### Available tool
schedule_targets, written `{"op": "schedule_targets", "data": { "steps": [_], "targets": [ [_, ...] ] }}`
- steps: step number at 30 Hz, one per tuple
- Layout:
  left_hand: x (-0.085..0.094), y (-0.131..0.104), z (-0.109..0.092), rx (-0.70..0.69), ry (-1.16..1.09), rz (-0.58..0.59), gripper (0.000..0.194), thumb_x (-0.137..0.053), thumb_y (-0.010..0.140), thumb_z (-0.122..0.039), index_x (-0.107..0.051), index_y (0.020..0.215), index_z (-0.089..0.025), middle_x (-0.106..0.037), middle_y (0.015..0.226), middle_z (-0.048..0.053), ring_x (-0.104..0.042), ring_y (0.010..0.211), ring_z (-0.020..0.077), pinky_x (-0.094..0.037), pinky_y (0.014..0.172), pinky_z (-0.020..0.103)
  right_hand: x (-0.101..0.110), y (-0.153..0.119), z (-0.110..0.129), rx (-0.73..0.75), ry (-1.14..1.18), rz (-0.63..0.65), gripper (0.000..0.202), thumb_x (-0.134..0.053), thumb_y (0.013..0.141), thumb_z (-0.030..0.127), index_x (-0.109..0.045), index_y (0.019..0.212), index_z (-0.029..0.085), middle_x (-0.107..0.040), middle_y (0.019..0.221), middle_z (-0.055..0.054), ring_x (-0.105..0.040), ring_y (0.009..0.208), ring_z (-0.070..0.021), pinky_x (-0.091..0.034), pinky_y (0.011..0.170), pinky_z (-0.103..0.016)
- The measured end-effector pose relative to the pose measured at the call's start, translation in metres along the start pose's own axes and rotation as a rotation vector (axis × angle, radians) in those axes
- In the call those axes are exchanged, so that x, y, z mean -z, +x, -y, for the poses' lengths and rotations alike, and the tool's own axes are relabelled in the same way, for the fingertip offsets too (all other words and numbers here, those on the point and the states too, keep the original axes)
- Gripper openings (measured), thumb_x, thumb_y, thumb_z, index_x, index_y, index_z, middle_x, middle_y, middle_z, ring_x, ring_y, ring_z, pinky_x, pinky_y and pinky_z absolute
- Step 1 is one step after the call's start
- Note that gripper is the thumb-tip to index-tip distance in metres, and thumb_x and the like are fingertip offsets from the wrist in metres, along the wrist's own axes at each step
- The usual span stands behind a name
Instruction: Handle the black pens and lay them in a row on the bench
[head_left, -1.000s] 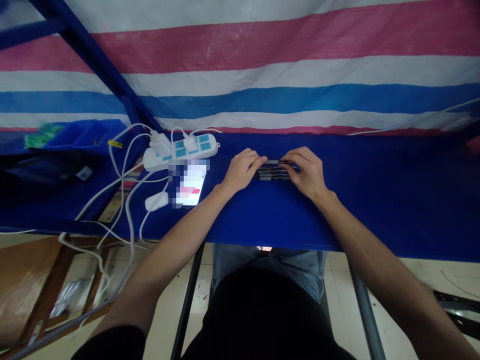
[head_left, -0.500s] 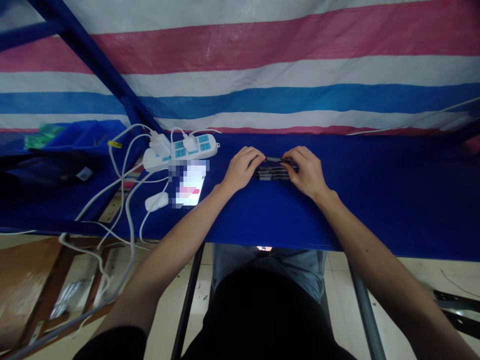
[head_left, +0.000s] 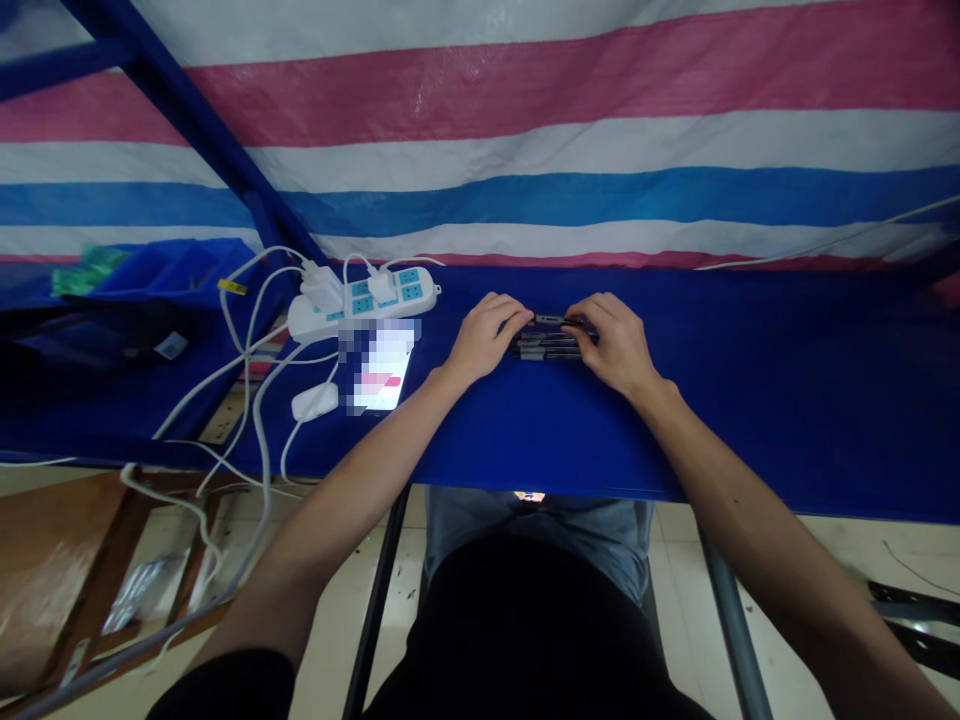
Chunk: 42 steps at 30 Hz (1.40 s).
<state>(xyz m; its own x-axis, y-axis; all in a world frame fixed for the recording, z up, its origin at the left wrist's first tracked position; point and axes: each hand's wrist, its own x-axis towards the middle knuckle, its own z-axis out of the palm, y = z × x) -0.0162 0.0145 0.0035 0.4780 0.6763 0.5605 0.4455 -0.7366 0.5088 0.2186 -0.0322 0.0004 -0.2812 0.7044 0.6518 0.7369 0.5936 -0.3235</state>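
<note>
A dark pen (head_left: 550,320) lies crosswise between my two hands, just beyond a small row of similar pens (head_left: 546,348) on the blue table (head_left: 525,430). At its left end, the thumb and fingertips of my left hand (head_left: 486,338) pinch it. My right hand (head_left: 613,340) closes thumb and fingers on the other end. The fingers of my right hand partly cover the right ends of the pens in the row. Whether the held pen touches the table, I cannot tell.
Left of my hands are a white power strip (head_left: 360,303) with plugs and cables, a lit phone (head_left: 384,375) and a white adapter (head_left: 315,402). Farther left sits a blue bin (head_left: 176,268). A striped tarp (head_left: 570,90) hangs behind the table.
Both hands hold nearly the same place and grip. The pen between them looks slightly turned, with a lighter marking now showing on its barrel.
</note>
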Motion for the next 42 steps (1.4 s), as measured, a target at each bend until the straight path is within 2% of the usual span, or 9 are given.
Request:
{"op": "schedule_targets", "data": {
  "steps": [2, 5, 10, 14, 17, 20, 31, 35, 42],
  "targets": [
    [-0.0006, 0.0002, 0.0020, -0.007, 0.001, 0.011, 0.032, -0.051, 0.107, -0.037, -0.073, 0.090, -0.021, -0.074, 0.095, 0.004, -0.064, 0.092, 0.0200, -0.050, 0.089, 0.038, 0.0007, 0.0000, 0.0004, 0.003, 0.006, -0.001, 0.010, -0.057, 0.099, 0.025, -0.067, 0.100, 0.023, -0.069, 0.095, -0.008, -0.061, 0.091, -0.0272, -0.049, 0.078, -0.043],
    [-0.0012, 0.0003, 0.0046, -0.015, -0.003, -0.004, 0.026, -0.057, 0.104, -0.034, -0.074, 0.090, -0.021, -0.074, 0.094, 0.004, -0.065, 0.092, 0.0200, -0.051, 0.089, 0.039, 0.0004, -0.0007, 0.0004, 0.002, 0.011, 0.008, 0.011, -0.057, 0.098, 0.025, -0.067, 0.100, 0.024, -0.069, 0.095, -0.008, -0.061, 0.091, -0.0274, -0.048, 0.078, -0.044],
    [-0.0008, -0.0004, 0.0022, -0.024, -0.008, -0.045, 0.012, -0.067, 0.098, -0.032, -0.074, 0.101, -0.022, -0.073, 0.104, 0.006, -0.066, 0.099, 0.0220, -0.052, 0.094, 0.041, -0.0025, -0.0013, -0.0015, -0.012, 0.006, 0.031, 0.016, -0.054, 0.100, 0.029, -0.069, 0.100, 0.023, -0.071, 0.092, -0.008, -0.060, 0.085, -0.0266, -0.047, 0.076, -0.043],
    [-0.0003, -0.0005, -0.0013, -0.003, -0.010, -0.042, 0.020, -0.066, 0.100, -0.036, -0.071, 0.114, -0.024, -0.073, 0.104, 0.005, -0.065, 0.098, 0.0216, -0.051, 0.094, 0.041, -0.0027, -0.0009, -0.0018, -0.022, 0.030, 0.016, 0.013, -0.056, 0.099, 0.027, -0.068, 0.100, 0.024, -0.070, 0.092, -0.007, -0.060, 0.087, -0.0265, -0.048, 0.078, -0.043],
    [-0.0006, 0.0000, -0.0007, -0.005, 0.001, 0.012, 0.027, -0.052, 0.107, -0.036, -0.073, 0.099, -0.022, -0.074, 0.100, 0.004, -0.064, 0.096, 0.0206, -0.050, 0.092, 0.039, -0.0016, -0.0006, -0.0013, -0.013, 0.039, 0.001, 0.009, -0.057, 0.098, 0.025, -0.066, 0.099, 0.025, -0.068, 0.093, -0.007, -0.059, 0.089, -0.0266, -0.049, 0.079, -0.044],
    [-0.0011, 0.0006, 0.0011, -0.008, 0.008, 0.033, 0.035, -0.050, 0.107, -0.037, -0.072, 0.085, -0.021, -0.074, 0.093, 0.004, -0.064, 0.091, 0.0200, -0.050, 0.088, 0.038, -0.0012, -0.0006, -0.0013, -0.003, 0.044, 0.005, 0.007, -0.058, 0.097, 0.024, -0.064, 0.098, 0.025, -0.067, 0.093, -0.006, -0.058, 0.088, -0.0261, -0.049, 0.078, -0.043],
    [-0.0042, -0.0004, 0.0060, -0.098, 0.001, -0.030, 0.011, -0.066, 0.099, -0.028, -0.074, 0.095, -0.021, -0.074, 0.100, 0.004, -0.066, 0.095, 0.0206, -0.052, 0.091, 0.040, -0.0015, -0.0015, -0.0032, -0.013, 0.031, 0.012, 0.007, -0.058, 0.094, 0.020, -0.063, 0.095, 0.025, -0.066, 0.092, -0.007, -0.057, 0.087, -0.0265, -0.047, 0.077, -0.042],
    [-0.0050, -0.0005, 0.0068, -0.113, 0.005, -0.049, 0.010, -0.068, 0.098, -0.029, -0.075, 0.095, -0.022, -0.074, 0.099, 0.004, -0.066, 0.094, 0.0204, -0.053, 0.089, 0.039, -0.0009, -0.0018, -0.0032, -0.016, 0.019, 0.008, 0.005, -0.058, 0.093, 0.020, -0.062, 0.092, 0.024, -0.065, 0.091, -0.006, -0.057, 0.087, -0.0260, -0.046, 0.076, -0.041],
    [-0.0027, -0.0007, 0.0018, -0.058, 0.015, -0.018, 0.020, -0.063, 0.101, -0.038, -0.074, 0.101, -0.022, -0.074, 0.102, 0.005, -0.066, 0.097, 0.0208, -0.052, 0.093, 0.040, -0.0014, -0.0011, -0.0038, -0.040, 0.034, -0.002, 0.005, -0.060, 0.093, 0.020, -0.061, 0.091, 0.024, -0.065, 0.091, -0.006, -0.058, 0.088, -0.0259, -0.047, 0.076, -0.041]
  ]
}}
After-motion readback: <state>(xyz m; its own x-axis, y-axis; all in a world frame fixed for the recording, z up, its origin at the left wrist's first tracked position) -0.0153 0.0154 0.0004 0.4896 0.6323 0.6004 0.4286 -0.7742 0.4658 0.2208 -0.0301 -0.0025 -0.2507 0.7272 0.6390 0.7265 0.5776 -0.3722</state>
